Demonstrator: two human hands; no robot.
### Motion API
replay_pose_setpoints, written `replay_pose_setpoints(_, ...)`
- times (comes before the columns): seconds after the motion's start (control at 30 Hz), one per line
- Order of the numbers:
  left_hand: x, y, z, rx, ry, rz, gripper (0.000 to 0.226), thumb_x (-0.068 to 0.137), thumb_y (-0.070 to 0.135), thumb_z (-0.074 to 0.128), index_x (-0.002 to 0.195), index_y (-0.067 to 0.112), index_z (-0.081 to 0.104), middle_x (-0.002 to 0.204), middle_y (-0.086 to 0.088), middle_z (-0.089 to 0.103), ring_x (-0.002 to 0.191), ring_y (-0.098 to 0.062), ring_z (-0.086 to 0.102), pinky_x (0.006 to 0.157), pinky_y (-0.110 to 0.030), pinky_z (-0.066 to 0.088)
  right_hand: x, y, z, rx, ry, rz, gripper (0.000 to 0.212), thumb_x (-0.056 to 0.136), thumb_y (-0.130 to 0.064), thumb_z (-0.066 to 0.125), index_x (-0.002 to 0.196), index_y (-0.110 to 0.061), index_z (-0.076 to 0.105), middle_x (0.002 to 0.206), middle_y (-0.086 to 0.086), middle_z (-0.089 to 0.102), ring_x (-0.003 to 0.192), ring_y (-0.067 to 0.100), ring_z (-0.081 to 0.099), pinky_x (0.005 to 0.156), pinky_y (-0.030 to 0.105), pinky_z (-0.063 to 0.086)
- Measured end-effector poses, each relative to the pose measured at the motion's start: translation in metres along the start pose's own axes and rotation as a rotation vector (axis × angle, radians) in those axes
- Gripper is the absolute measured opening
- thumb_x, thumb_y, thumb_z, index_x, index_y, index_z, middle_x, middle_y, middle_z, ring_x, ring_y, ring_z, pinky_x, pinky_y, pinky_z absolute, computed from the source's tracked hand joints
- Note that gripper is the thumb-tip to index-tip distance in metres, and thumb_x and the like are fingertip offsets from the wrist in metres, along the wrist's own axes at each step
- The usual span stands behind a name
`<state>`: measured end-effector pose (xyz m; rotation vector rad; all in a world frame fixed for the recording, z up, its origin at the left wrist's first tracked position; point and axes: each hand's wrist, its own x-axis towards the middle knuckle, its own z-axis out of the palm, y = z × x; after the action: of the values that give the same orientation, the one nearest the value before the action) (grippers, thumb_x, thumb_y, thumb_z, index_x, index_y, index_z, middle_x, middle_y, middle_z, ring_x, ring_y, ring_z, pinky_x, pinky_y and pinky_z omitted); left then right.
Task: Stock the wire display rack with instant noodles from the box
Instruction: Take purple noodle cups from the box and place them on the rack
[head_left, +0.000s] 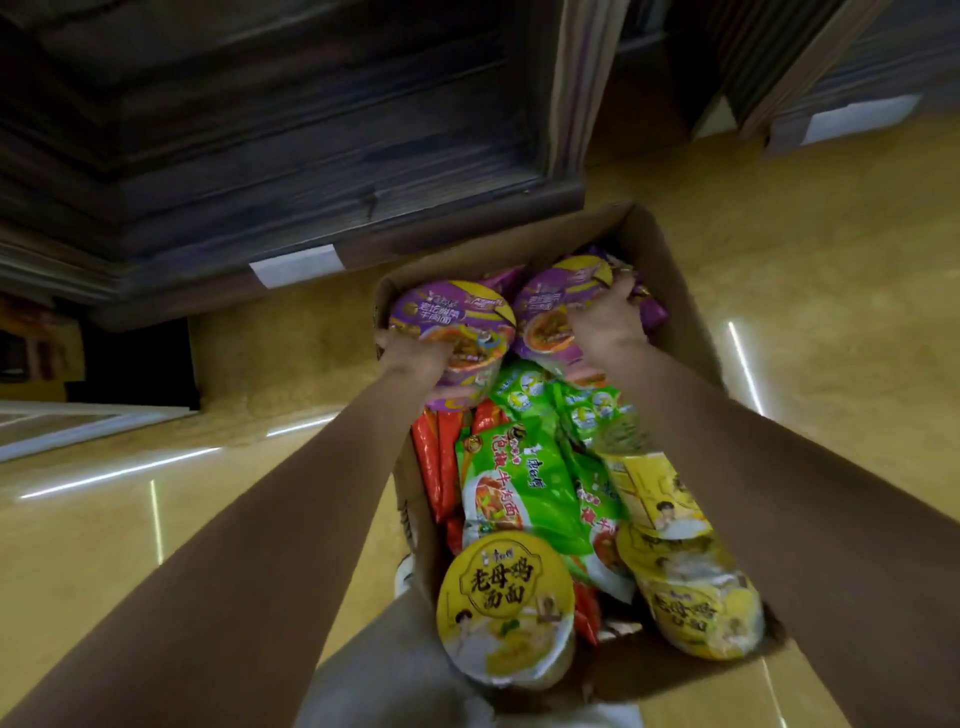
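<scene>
An open cardboard box (670, 270) of instant noodles stands on the floor in front of me. At its far end are two purple noodle bowls. My left hand (415, 358) grips the left purple bowl (452, 322) from below its near side. My right hand (608, 322) lies over the right purple bowl (550, 301) with fingers curled around its far rim. Green noodle packets (519, 478) fill the middle, red packets (434, 457) stand along the left wall, and yellow bowls (504, 597) lie at the near end. No wire rack shows.
A dark wooden cabinet (285, 156) rises just beyond the box, with white paper labels (296, 265) on its base. Glossy yellow floor (156, 519) surrounds the box on the left and right. My knee (384, 665) is against the box's near left corner.
</scene>
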<state>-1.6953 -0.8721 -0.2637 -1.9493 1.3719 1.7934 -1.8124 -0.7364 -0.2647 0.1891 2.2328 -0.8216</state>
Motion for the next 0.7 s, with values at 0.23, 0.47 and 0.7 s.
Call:
replay_pose_setpoints(0.23,-0.142,0.008,-0.050,-0.184,-0.146,-0.016,0.044,0.087,-0.010,0.055,0.129,0.003,0.047,0.117,-0.015,0.058,0.104,-0.038,0.060,0.064,-0.039,0.058,-0.111,0.011,-0.090,0.654,-0.286,0.223,0.071,0.090,0.011,0.049,0.139,-0.030,0.020,0.141,0.017,0.034,0.107,0.052,0.055,0.061,0.054,0.056)
replay_pose_setpoints(0.47,-0.289,0.041,-0.100,-0.207,-0.197,0.071,0.050,0.081,-0.008,0.065,0.125,0.006,0.046,0.117,-0.014,0.061,0.086,-0.029,0.065,0.050,-0.034,0.058,-0.241,-0.021,-0.190,0.684,-0.456,0.033,0.058,0.090,0.009,0.050,0.125,-0.034,0.032,0.129,0.011,0.051,0.100,0.041,0.063,0.087,0.058,0.050)
replay_pose_setpoints(0.7,-0.410,0.066,-0.145,-0.324,-0.210,0.180,0.048,0.083,-0.008,0.062,0.118,0.016,0.040,0.106,-0.007,0.058,0.083,-0.028,0.064,0.052,-0.033,0.059,-0.356,-0.076,-0.253,0.716,-0.429,-0.010,0.060,0.090,0.005,0.051,0.134,-0.031,0.030,0.121,0.015,0.055,0.088,0.041,0.067,0.069,0.048,0.059)
